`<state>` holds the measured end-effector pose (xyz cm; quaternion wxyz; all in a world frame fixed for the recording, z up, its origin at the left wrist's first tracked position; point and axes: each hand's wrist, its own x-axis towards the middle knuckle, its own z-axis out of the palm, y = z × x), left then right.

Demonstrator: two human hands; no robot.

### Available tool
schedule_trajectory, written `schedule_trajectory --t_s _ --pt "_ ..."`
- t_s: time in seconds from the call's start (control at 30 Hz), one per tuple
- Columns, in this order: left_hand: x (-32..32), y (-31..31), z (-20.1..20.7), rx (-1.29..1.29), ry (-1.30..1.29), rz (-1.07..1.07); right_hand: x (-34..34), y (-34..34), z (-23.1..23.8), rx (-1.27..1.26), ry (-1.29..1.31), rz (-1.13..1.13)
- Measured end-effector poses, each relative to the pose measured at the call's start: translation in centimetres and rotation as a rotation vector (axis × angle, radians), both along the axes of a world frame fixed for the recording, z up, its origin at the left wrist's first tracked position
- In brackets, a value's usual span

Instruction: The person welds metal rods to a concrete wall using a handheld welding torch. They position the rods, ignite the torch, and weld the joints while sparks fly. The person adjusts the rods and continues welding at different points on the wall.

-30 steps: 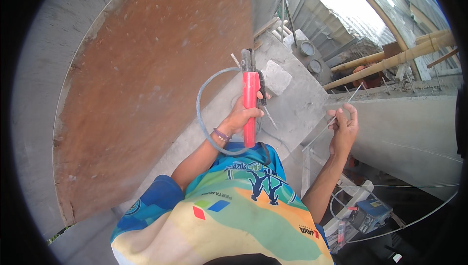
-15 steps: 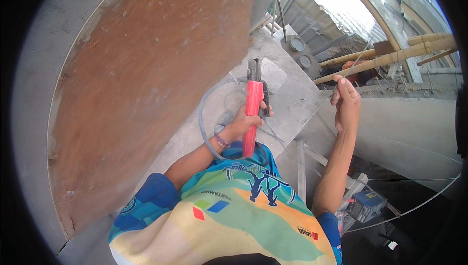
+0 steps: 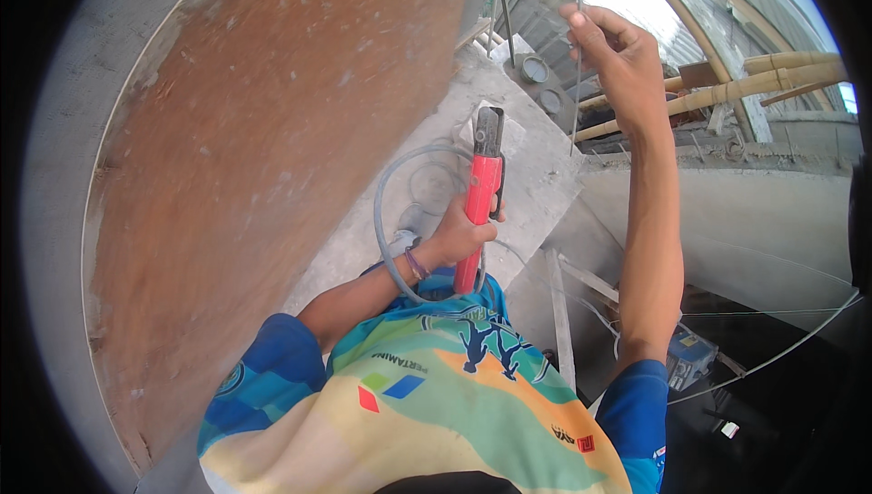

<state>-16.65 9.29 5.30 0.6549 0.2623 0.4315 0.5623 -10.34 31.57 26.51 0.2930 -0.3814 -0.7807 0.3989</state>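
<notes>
My left hand (image 3: 457, 238) is closed around the red handle of a welding electrode holder (image 3: 483, 187), its dark jaw end pointing away from me. A grey cable (image 3: 379, 212) loops from the holder's lower end around my left wrist. Up at the far right, my raised right hand (image 3: 625, 63) pinches a thin welding rod (image 3: 577, 122) between thumb and fingers. The rod stands nearly upright in the picture, apart from the holder's jaws. Its top end runs out of view.
A large reddish-brown panel (image 3: 272, 131) in a grey frame fills the left. Under me lies a concrete ledge (image 3: 363, 258), with two round-topped cans (image 3: 534, 69) near its far edge. Bamboo poles (image 3: 727, 93) cross at right. A blue-grey box-shaped machine (image 3: 692, 355) sits lower, in a dark drop.
My right hand has risen and moved farther away, and the rod has swung from slanted to nearly upright. The electrode holder has shifted slightly right in my left hand.
</notes>
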Motion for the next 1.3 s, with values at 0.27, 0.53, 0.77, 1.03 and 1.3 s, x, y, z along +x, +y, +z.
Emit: schedule_trajectory --t_s 0.27,0.53,0.77,1.03,1.3 --pt "0.7 -0.3 2.6 0.081 0.520 -0.048 -8.4 0.8 -0.4 0.239 -0.316 0.359" --pt "-0.5 -0.1 4.2 0.141 0.607 -0.083 -9.5 0.4 -2.1 0.098 -0.638 0.577" --pt "-0.6 -0.2 4.1 0.173 0.600 -0.058 -9.5 -0.5 -2.4 -0.014 -0.627 0.537" --pt "-0.7 -0.3 4.2 0.208 0.620 -0.096 -8.6 -0.8 -2.7 -0.083 -0.708 0.539" --pt "-0.9 -0.4 4.6 0.228 0.635 -0.118 -7.5 0.2 -3.9 -0.105 -0.754 0.505"
